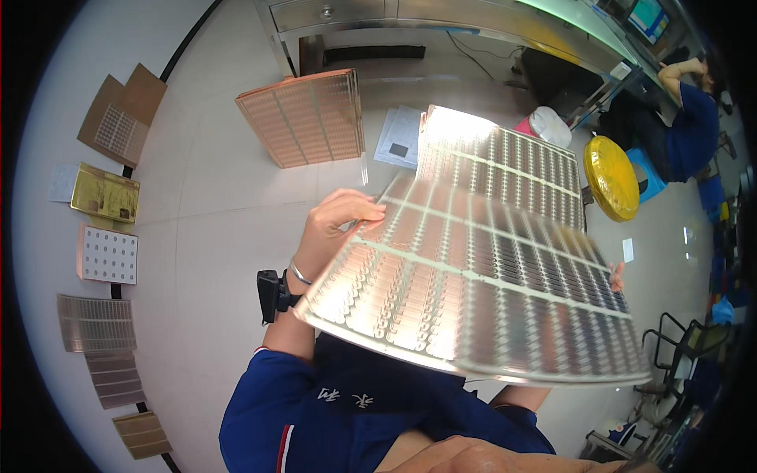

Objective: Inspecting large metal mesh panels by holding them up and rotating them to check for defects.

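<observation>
Left hand [343, 214] is pinching the near left corner area of a patterned metallic panel [481, 288] between thumb and fingers, while the right hand [617, 277] is gripping the opposite edge, its blurred fingertips showing and the rest hiding behind the panel. That panel is hanging tilted in the air between both hands, above the floor [213, 260]. Just beyond it, to the left hand's right, a stack of similar panels [505, 162] is standing; whether the two are touching, I cannot tell. Straight beyond the left hand, a copper-coloured stack [303, 118] is standing, with printed sheets [400, 138] lying to its right. Beyond the right hand, a round yellow cushion [612, 178] is showing, and farther right a person in blue [694, 130] is sitting. A metal counter [457, 14] is running far beyond both hands.
</observation>
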The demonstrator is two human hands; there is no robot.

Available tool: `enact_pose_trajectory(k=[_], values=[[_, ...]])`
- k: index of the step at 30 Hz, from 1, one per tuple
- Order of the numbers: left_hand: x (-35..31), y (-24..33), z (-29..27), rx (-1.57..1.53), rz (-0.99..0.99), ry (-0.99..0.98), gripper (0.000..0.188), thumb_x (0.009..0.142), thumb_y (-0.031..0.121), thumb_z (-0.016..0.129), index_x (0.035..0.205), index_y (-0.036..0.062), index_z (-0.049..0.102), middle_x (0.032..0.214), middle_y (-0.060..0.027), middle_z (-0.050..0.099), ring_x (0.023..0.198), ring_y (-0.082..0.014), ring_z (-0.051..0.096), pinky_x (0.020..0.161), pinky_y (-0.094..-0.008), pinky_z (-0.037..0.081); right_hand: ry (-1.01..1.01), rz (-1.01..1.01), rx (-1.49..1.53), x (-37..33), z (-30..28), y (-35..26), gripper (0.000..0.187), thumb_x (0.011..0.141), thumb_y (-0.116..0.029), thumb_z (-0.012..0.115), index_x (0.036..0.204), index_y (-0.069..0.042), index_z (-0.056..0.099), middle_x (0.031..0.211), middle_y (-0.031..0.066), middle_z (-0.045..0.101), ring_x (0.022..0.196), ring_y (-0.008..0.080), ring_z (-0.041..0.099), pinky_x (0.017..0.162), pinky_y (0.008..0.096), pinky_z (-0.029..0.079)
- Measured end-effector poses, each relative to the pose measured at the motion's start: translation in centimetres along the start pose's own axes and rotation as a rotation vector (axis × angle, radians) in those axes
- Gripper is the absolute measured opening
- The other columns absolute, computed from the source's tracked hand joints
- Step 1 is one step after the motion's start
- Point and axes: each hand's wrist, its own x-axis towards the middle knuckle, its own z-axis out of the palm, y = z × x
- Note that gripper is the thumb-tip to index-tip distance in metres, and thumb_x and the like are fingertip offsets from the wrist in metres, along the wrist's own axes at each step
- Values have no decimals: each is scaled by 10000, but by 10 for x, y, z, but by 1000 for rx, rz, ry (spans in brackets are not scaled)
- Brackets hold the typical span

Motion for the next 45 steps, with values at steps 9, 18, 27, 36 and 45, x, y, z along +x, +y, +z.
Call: enact_pose_trajectory(k=[9,18,27,36,45], values=[[-9,-15,10,184,178,-35,265,701,39,678,963,72,657,1037,-75,640,959,-228,596,834,-323,461,19,-666,-43,41,-1,78,488,935,-406,348,1226,-23,432,1187,156,515,1123,216,501,925,393,459],[-16,-23,9,166,90,-11,261,734,66,662,994,80,651,1100,-93,611,988,-232,584,844,-316,454,0,-643,-40,55,2,94,484,931,-400,358,1232,-27,427,1182,161,516,1106,220,514,901,391,476],[-25,-28,16,22,-226,52,364,782,96,651,1134,34,578,1044,-89,629,955,-159,590,805,-272,483,4,-660,-47,55,5,100,482,928,-395,368,1238,-31,423,1177,165,517,1090,224,526,877,389,494],[-36,-39,19,-224,-403,8,267,810,81,634,1051,-29,605,880,-64,651,769,-73,589,694,-199,488,7,-668,-50,54,12,104,480,924,-390,378,1244,-34,418,1172,170,518,1073,228,539,853,388,511],[-40,-46,19,-307,-447,12,255,826,63,607,1063,-30,596,893,-50,640,777,-68,574,693,-190,476,-1,-661,-41,60,16,109,479,921,-384,388,1250,-38,414,1166,174,519,1057,232,551,829,386,528]])
